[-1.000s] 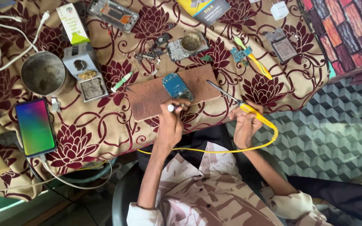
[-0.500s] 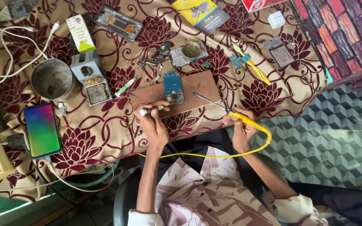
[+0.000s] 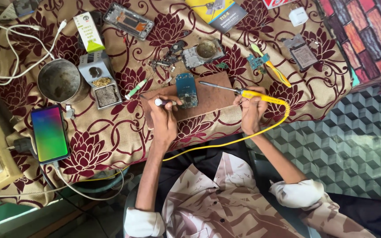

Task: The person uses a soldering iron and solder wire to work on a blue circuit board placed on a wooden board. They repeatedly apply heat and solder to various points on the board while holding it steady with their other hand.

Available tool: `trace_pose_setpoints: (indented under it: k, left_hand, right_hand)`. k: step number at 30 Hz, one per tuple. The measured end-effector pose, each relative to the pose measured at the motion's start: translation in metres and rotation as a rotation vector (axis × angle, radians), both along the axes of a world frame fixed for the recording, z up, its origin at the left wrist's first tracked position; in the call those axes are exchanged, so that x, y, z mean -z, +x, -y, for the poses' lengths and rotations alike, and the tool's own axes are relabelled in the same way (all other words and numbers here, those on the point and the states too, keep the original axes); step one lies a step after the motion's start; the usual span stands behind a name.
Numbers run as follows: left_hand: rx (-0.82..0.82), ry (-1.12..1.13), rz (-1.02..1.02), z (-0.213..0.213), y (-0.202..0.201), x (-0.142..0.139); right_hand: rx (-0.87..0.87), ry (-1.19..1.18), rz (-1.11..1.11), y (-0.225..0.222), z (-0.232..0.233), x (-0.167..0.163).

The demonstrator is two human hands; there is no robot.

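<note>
The right hand [image 3: 253, 110] is gripping a yellow-handled soldering iron [image 3: 239, 91], tip hovering by the blue rectangular circuit board [image 3: 186, 90] (lying on a brown wooden block [image 3: 212, 94]); the left hand [image 3: 164, 118] is pinching a thin white-capped tool [image 3: 163, 102].

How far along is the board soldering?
Set up: blue circuit board lies on the brown wooden block. In hand: right hand holds the yellow soldering iron, tip short of the board; left hand holds a white-tipped tool beside it. No finished joint visible.
</note>
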State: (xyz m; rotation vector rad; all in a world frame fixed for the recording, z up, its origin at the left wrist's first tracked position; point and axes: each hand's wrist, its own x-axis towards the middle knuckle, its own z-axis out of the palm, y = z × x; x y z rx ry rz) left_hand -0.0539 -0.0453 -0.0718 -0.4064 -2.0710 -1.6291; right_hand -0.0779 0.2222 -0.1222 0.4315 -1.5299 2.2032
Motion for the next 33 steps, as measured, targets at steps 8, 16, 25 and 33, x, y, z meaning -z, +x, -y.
trace_pose_setpoints:
  k: [8, 16, 25, 33]
  left_hand:
    - [-0.001, 0.039, -0.001, -0.002, 0.003, 0.010]
    - [-0.039, -0.011, -0.034, -0.004, 0.011, 0.016]
    - [-0.052, 0.008, -0.057, -0.008, 0.014, 0.037]
    - [-0.049, 0.047, -0.087, -0.010, 0.011, 0.036]
  right_hand:
    - [0.023, 0.029, 0.036, 0.006, -0.001, 0.009]
    - [0.136, 0.001, 0.118, -0.004, -0.003, 0.013]
    - [0.145, -0.032, 0.134, 0.001, -0.002, 0.020]
    - [0.107, -0.021, 0.208, -0.003, 0.001, 0.005]
